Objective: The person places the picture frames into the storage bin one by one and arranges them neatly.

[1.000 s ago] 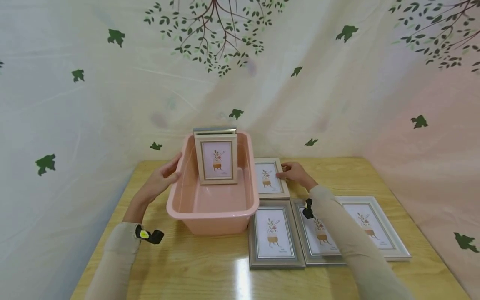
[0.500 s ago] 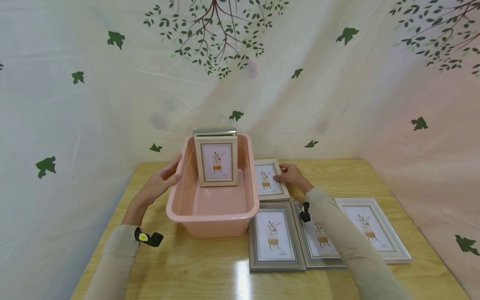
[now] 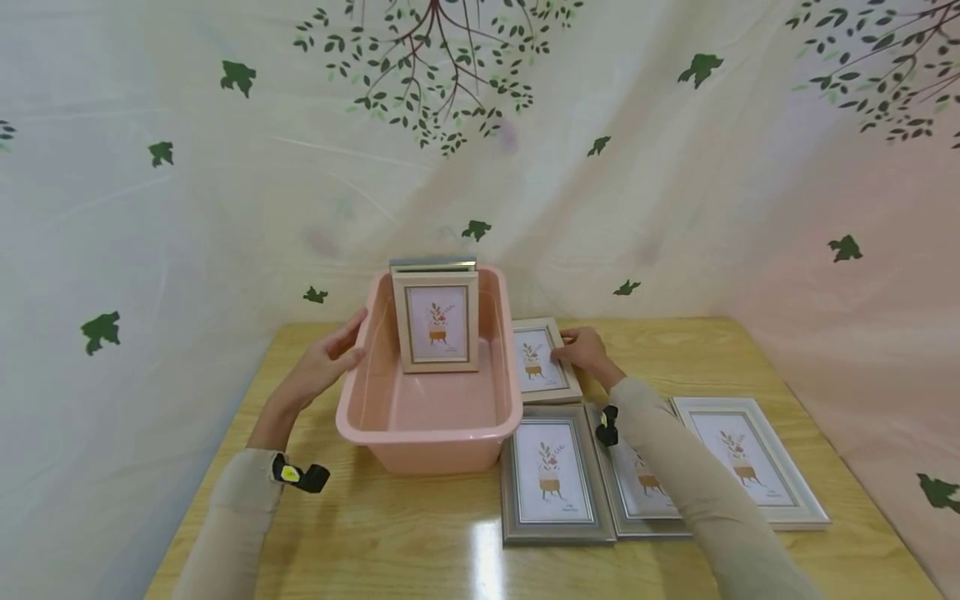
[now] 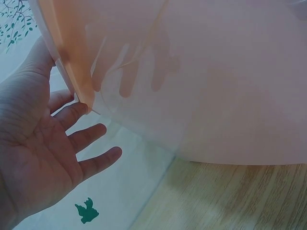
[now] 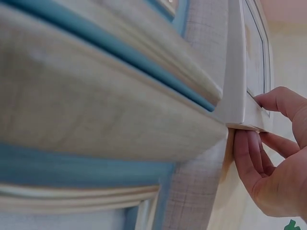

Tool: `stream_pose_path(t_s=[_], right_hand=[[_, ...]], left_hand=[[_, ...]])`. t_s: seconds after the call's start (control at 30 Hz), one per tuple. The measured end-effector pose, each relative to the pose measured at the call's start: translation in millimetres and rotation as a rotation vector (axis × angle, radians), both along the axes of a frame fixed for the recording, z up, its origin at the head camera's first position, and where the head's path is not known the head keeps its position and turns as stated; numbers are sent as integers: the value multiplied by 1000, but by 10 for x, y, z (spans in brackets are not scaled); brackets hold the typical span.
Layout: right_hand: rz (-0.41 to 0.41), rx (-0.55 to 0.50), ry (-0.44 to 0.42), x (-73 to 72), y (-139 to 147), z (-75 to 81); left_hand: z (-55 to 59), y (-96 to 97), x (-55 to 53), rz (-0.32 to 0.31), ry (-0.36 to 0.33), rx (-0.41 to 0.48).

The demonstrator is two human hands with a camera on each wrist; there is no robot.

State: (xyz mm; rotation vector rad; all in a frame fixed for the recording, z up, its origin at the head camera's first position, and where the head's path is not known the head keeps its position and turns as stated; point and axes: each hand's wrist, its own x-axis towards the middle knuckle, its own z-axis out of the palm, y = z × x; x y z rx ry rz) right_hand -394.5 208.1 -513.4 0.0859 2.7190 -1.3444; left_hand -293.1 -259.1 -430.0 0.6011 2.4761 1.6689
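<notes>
A pink plastic basin stands at the middle left of the table. My left hand grips its left rim; in the left wrist view, some fingertips curl under the rim while the lower fingers stretch away. Inside the basin, a cream picture frame leans against the back end, with a silvery-edged frame behind it. Right of the basin lies another cream picture frame, its left part hidden by the basin. My right hand pinches its right edge, thumb on the face and fingers against the side.
Several more frames lie flat in front of the right hand: a grey-silver one, a second silver one partly under the right sleeve, and a white one. A printed cloth hangs behind the wooden table.
My right hand has shifted slightly left, its thumb further onto the cream frame's face. The left hand stays on the basin rim; the view has moved slightly.
</notes>
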Motion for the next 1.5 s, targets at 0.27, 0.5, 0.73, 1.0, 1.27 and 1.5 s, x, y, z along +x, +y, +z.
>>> stream_pose_path(t_s=[0.27,0.5,0.73,1.0,1.27,1.5], right_hand=[[-64,-152,-6,10,9,-27],[-8,-414,-104,16,122,34],[132,-553,-240,-46,239,231],[146,-605,-353,-99,268,366],[207,-670,-352,-3,333,431],[234,-645,-233,100,350,521]], left_hand=[[8,8,34,14,6,-19],[7,24,51,9,7,-9],[37,18,47,24,17,-27],[9,10,46,15,17,-21],[-4,19,29,7,12,-9],[7,24,18,18,11,-12]])
